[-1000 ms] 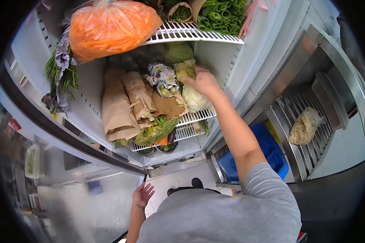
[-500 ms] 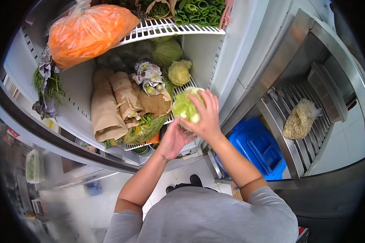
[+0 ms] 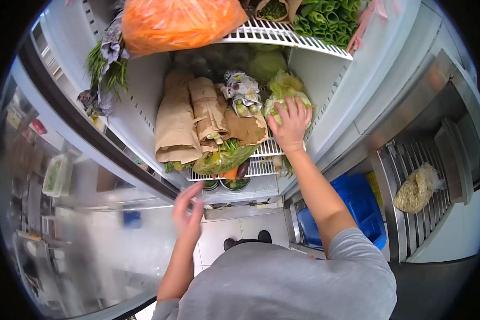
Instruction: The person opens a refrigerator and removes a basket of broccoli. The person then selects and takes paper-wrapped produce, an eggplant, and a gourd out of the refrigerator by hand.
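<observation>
My right hand (image 3: 292, 127) reaches onto the middle fridge shelf and is closed over a pale green head of lettuce (image 3: 273, 102), partly hidden by my fingers. Leafy green (image 3: 286, 82) shows just behind it, against the right part of the shelf. Left of the lettuce are a newspaper-wrapped bundle of round green vegetables (image 3: 247, 109) and brown paper-wrapped bundles (image 3: 177, 125). My left hand (image 3: 188, 216) is blurred, held low in front of the fridge near its open door, with fingers apart and nothing in them.
Above, the upper shelf (image 3: 288, 37) holds a bag of shredded orange vegetable (image 3: 181, 24) and rolled green leaves (image 3: 328, 24). The glass door (image 3: 112, 234) stands open at left. At right are a blue lidded bin (image 3: 352, 205) and a slatted steel rack (image 3: 405, 234) with a bag (image 3: 417, 188).
My right hand has carried the lettuce forward onto the shelf at the right. My left hand has come off it and moved down and left. The view has shifted.
</observation>
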The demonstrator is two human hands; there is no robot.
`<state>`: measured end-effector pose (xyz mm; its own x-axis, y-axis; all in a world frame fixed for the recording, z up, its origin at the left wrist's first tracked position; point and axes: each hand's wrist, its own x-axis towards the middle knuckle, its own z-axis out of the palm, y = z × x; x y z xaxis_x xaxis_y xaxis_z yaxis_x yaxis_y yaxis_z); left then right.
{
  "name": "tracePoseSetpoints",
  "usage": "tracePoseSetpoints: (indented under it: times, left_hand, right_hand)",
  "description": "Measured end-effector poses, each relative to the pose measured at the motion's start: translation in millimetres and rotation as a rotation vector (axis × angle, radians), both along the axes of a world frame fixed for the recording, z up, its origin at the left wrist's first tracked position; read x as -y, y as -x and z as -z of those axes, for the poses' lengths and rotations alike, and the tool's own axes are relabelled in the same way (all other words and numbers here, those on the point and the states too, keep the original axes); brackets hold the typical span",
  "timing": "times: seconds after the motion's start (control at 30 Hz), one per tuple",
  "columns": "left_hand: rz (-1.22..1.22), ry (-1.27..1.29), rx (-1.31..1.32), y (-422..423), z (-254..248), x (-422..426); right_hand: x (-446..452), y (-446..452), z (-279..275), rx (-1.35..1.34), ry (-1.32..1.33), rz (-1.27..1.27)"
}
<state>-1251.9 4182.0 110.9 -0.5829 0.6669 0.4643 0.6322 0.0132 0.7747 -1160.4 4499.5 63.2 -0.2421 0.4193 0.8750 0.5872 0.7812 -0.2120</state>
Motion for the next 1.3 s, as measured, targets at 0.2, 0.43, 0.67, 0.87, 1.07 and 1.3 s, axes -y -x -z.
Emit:
tracePoseSetpoints:
  times: [0.2,0.43,0.67,0.87,1.07,1.3]
  left_hand:
    - [-0.442,0.103,-0.753,47,6,133]
    - [-0.358,0.286,-1.014,64,21,152]
    - [-0.375,0.253,-0.964,70,26,154]
    - [-0.338,0.191,-0.88,84,29,158]
    - [-0.347,0.112,-0.848,96,18,140]
    - [-0.381,0.028,-0.79,95,8,129]
  right_hand:
    - [22,46,-65,-0.102,0.185,-0.372]
    - [1,78,-89,0.02,0.546,-0.318]
    - [52,-27,-107,-0.115,0.1,-0.621]
    - [103,-214,-123,-0.429,0.026,-0.619]
    - [75,-262,-121,-0.417,-0.19,0.715]
    - [43,-233,-110,0.085,0.009,0.789]
